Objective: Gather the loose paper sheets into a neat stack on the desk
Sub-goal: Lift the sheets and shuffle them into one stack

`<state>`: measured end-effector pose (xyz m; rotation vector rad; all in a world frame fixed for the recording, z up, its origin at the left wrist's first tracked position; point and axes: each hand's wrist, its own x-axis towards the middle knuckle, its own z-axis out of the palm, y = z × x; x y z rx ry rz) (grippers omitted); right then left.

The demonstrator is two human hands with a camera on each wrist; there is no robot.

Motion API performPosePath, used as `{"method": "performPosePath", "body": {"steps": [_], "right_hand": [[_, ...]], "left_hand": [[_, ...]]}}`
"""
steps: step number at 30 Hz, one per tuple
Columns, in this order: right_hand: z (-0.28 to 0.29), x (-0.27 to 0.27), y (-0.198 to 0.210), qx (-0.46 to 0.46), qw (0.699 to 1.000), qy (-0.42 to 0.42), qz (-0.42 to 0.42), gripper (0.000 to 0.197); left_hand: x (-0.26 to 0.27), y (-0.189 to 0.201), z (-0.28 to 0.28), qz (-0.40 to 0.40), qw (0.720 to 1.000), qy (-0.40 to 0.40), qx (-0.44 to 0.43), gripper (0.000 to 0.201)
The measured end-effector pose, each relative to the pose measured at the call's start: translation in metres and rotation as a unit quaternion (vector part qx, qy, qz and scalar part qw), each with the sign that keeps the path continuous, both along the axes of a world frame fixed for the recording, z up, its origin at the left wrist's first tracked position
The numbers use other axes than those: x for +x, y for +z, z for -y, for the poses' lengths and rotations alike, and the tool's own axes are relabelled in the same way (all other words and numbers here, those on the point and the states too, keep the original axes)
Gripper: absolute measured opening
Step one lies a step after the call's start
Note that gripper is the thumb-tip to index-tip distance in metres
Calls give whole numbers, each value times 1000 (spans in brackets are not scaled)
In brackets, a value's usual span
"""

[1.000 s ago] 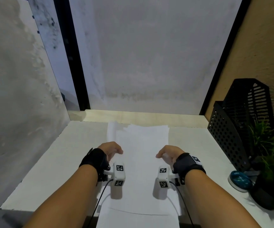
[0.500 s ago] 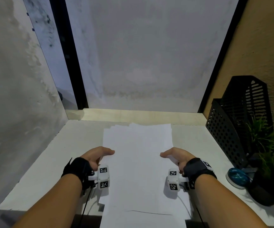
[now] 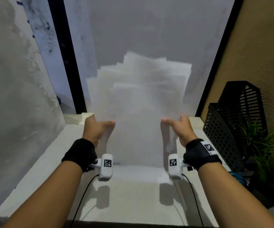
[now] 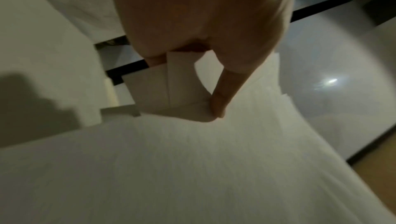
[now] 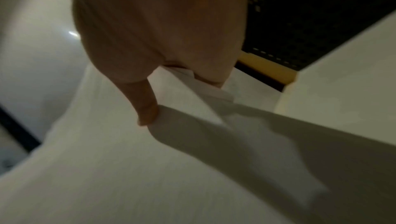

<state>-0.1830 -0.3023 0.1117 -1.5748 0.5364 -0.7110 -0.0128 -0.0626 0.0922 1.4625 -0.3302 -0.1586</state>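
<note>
I am seeing plain white paper sheets (image 3: 137, 102) showing pale against the grey wall (image 3: 149, 27), over a white table (image 3: 39, 175). Black wrist straps (image 3: 79, 153) are carrying white camera blocks (image 3: 106, 167) printed with black-and-white square codes. A black perforated file holder (image 3: 231, 129) is showing beside green plant leaves (image 3: 264, 153), against a tan wall (image 3: 256, 46).

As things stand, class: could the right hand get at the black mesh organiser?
Probably not yet: the right hand grips the paper sheets, though nothing blocks the black mesh organiser beside it.
</note>
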Motion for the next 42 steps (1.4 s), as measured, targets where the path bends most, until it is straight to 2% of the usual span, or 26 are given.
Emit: {"method": "performPosePath", "body": {"steps": [4,8,10,14,17,27,31,37,40,42], "right_hand": [[-9,0,38,-64,988,-28,136,20],[-20,1,32,-87,979,-67,173,15],[-21,1,18,-56,981,-74,168,15],[-25,-3,-12,-4,990,-65,125,20],[-27,-6,-28,14,992,-76,103,22],[-17,-6,-9,18,989,-61,135,26],[-19,-13,-23,25,993,-47,109,15],[-15,-9,-13,-8,989,-52,138,22],[-14,-11,-12,9,989,-49,140,33],[-13,-14,-20,25,990,-54,130,36]], "left_hand": [[-7,47,9,95,991,45,-85,29],[-22,53,21,124,982,61,-130,37],[-26,40,23,116,983,66,-127,43],[-25,4,18,62,992,52,-100,35],[-30,-14,15,47,993,49,-98,38],[-20,2,14,52,993,51,-93,34],[-23,-13,10,37,994,62,-84,32],[-18,-3,11,38,994,44,-95,41],[-17,-5,7,24,995,36,-88,49],[-20,-12,3,16,995,39,-85,46]]}}
